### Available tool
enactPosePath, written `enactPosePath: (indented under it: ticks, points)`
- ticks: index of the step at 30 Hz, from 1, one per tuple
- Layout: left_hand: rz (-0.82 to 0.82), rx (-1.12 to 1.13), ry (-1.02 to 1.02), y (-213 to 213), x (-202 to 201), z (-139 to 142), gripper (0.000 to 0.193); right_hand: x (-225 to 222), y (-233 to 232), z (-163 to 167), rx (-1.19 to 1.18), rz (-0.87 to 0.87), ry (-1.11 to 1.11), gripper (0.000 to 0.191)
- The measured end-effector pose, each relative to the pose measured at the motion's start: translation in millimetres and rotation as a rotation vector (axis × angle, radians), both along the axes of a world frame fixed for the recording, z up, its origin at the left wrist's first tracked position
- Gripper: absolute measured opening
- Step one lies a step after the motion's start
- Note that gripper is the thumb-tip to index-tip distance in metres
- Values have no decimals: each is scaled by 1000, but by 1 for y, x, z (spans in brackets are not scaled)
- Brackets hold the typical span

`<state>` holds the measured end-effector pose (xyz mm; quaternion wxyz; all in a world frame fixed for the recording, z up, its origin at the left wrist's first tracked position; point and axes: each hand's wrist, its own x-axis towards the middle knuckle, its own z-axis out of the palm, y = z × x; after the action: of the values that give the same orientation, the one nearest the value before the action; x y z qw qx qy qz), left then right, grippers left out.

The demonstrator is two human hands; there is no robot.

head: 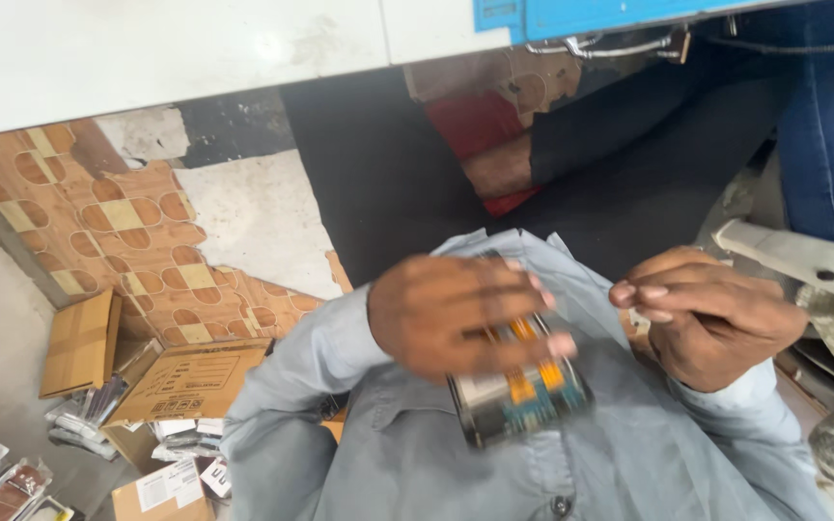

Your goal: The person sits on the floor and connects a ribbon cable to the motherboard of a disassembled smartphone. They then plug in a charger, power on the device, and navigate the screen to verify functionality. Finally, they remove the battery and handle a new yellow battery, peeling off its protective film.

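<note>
We see a small dark package (518, 405) with orange and blue stripes, blurred, held against a pale blue shirt (620, 453). Our left hand (465, 314) is clamped over its top. Just right of the package, our right hand (711, 314) has its fingers pinched together; on what, we cannot tell. Well left of the package, brown cardboard boxes (190, 376) with printed labels lie on the floor.

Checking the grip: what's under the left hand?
The left hand lies over a small component with orange strips and a blue edge. Its upper part is covered and motion-blurred.
</note>
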<state>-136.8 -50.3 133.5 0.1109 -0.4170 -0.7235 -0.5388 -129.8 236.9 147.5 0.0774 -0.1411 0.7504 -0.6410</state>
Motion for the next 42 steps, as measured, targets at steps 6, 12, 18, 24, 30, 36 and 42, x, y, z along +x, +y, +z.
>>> enactPosePath:
  ticks: [6,12,18,24,30,36,42]
  points:
    - [-29,29,-177,3,6,-25,49,-19,-12,16,25,268,381,16]
    - [-28,34,-202,8,8,-35,52,-18,-36,14,30,259,599,20]
    - [-22,29,-201,9,5,-37,52,-21,-31,17,85,326,636,21]
    - [-19,31,-191,6,0,-37,52,-28,-27,24,155,393,648,24]
    - [-9,-7,-209,13,17,-44,54,-15,-26,16,200,384,708,26]
    - [27,-109,-222,11,23,-44,56,-18,-19,23,319,453,843,26]
    - [7,-149,-213,10,23,-45,58,-29,-18,29,323,565,840,28]
